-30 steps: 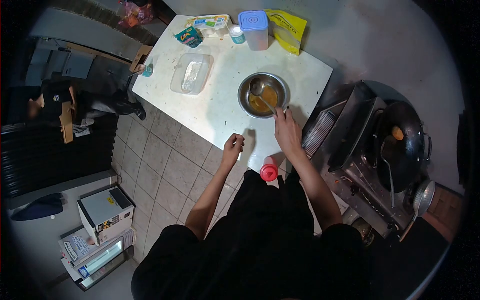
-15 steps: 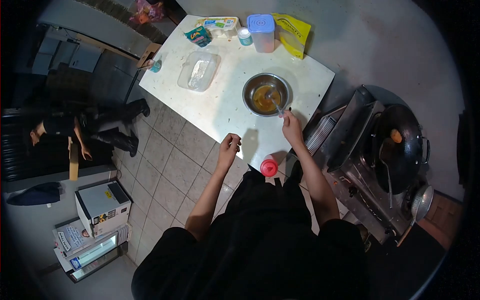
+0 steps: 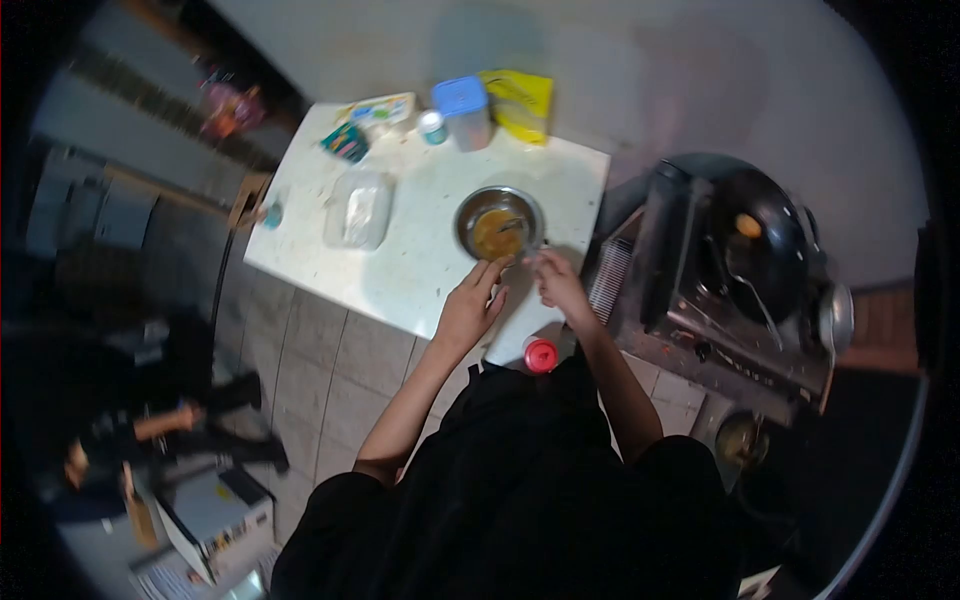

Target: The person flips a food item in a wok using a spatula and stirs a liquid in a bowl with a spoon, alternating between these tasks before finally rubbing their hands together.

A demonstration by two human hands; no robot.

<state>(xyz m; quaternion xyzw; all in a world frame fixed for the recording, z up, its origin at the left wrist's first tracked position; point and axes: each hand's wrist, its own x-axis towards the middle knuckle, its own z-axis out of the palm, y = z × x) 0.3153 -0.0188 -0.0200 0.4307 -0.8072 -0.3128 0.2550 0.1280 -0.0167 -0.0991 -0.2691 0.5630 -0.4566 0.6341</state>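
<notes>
The right hand is keeping its grip closed on the handle of a ladle, whose head is sitting in yellow-orange liquid inside a steel bowl. The left hand is reaching its fingertips to the bowl's near rim; whether that grip is clamping the rim, I cannot tell. Stirring well is probably calling for a steadied bowl and low, even strokes that are keeping liquid off the rim.

The bowl is resting on a white table, scattered with specks. A blue-lidded container and a yellow pouch are standing along the back; a red-capped bottle is standing at the near edge. A wok is sitting on the stove to the right.
</notes>
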